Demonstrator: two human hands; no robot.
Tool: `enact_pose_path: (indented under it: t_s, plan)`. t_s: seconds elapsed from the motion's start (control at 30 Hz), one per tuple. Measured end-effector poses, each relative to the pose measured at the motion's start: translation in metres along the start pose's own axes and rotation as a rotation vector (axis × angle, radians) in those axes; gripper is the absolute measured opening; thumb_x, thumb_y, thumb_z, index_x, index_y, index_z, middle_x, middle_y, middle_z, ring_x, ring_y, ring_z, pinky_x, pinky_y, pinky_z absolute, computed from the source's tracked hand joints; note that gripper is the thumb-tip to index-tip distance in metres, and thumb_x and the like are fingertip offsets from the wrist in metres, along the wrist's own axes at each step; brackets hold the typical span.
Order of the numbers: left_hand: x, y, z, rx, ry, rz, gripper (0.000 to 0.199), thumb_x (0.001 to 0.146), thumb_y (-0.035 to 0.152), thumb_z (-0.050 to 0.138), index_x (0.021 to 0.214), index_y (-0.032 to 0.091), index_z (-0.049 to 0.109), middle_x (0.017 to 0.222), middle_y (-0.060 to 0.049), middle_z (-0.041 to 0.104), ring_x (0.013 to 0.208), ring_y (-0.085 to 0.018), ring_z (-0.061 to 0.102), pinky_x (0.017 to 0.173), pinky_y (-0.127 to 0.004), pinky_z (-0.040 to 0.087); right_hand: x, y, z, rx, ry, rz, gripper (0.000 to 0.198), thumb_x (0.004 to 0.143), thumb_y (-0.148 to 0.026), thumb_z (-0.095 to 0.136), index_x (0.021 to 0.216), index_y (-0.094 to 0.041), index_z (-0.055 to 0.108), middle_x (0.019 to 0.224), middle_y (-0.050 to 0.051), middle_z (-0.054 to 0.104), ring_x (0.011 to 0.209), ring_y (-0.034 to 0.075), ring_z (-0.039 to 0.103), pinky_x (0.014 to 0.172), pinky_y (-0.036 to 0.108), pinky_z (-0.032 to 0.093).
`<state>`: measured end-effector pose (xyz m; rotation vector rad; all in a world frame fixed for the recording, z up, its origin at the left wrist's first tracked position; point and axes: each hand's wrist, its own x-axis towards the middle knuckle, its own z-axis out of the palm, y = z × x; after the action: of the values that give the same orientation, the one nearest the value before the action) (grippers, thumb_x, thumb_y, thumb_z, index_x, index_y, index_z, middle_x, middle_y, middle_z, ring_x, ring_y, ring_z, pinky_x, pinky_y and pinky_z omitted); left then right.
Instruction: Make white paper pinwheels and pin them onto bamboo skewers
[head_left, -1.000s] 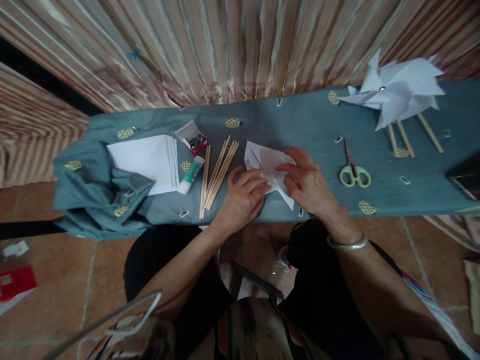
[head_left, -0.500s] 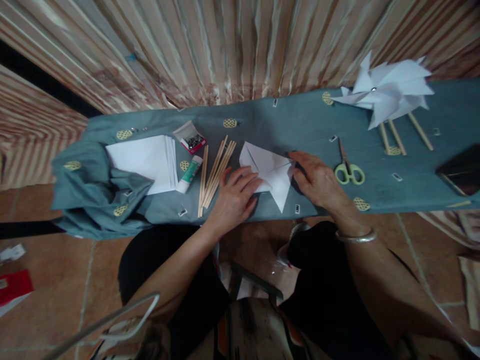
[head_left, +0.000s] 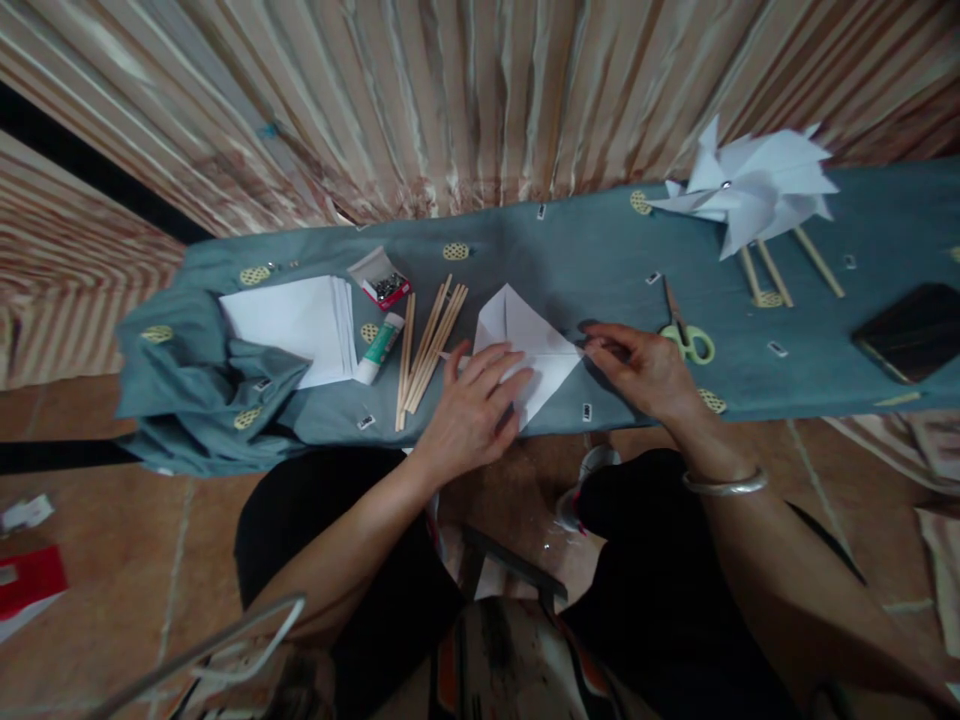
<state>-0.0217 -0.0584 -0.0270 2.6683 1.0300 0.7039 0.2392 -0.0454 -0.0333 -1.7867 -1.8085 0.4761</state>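
A white sheet of paper (head_left: 551,345) with cut slits and crease lines lies on the cloth in front of me, one corner pointing away and one to the right. My left hand (head_left: 480,400) rests over its left and near part, fingers spread and flat, hiding that portion. At the right-hand corner my right hand (head_left: 641,368) has thumb and fingers pinched together; how much paper is between the fingertips is hard to see. Just right of this hand lie scissors (head_left: 690,335) with pale green handles, partly behind it.
Left of the paper are wooden sticks (head_left: 431,350), a glue stick (head_left: 379,348), an open box of pins (head_left: 384,285) and a stack of white paper (head_left: 300,325). White paper pinwheels (head_left: 772,180) on sticks lie at the far right, near a dark flat object (head_left: 911,330).
The paper has turned, so a corner now points right at my right hand. My right fingers have closed from a looser spread into a pinch. My left hand stays on the paper.
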Motion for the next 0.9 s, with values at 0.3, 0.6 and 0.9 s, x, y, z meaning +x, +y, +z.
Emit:
enact_pose_path:
  t_s: [0.3, 0.6, 0.9]
  plan:
    - [-0.003, 0.015, 0.004, 0.125, -0.179, 0.095, 0.018, 0.094, 0.023, 0.055, 0.104, 0.013, 0.066, 0.099, -0.008, 0.071, 0.099, -0.026, 0.060, 0.085, -0.041, 0.041, -0.008, 0.003, -0.006, -0.022, 0.014, -0.127, 0.031, 0.089, -0.034, 0.056, 0.111, -0.021, 0.074, 0.109, 0.008, 0.077, 0.091, 0.026, 0.074, 0.087, 0.043, 0.059]
    - [-0.001, 0.018, 0.008, 0.126, -0.153, 0.188, 0.018, 0.098, 0.017, 0.050, 0.102, 0.012, 0.066, 0.097, -0.007, 0.071, 0.098, -0.023, 0.058, 0.081, -0.036, 0.041, -0.015, 0.005, -0.011, 0.008, 0.043, -0.212, 0.028, 0.091, -0.030, 0.053, 0.111, -0.024, 0.073, 0.114, 0.007, 0.076, 0.109, 0.029, 0.070, 0.098, 0.048, 0.055]
    - [0.002, 0.022, 0.011, 0.081, -0.103, 0.260, 0.021, 0.100, 0.017, 0.046, 0.098, 0.013, 0.067, 0.093, -0.006, 0.072, 0.098, -0.021, 0.060, 0.083, -0.034, 0.041, -0.034, 0.008, -0.017, -0.005, -0.034, -0.268, 0.043, 0.085, -0.013, 0.050, 0.122, -0.026, 0.068, 0.137, 0.006, 0.063, 0.127, 0.027, 0.059, 0.109, 0.051, 0.048]
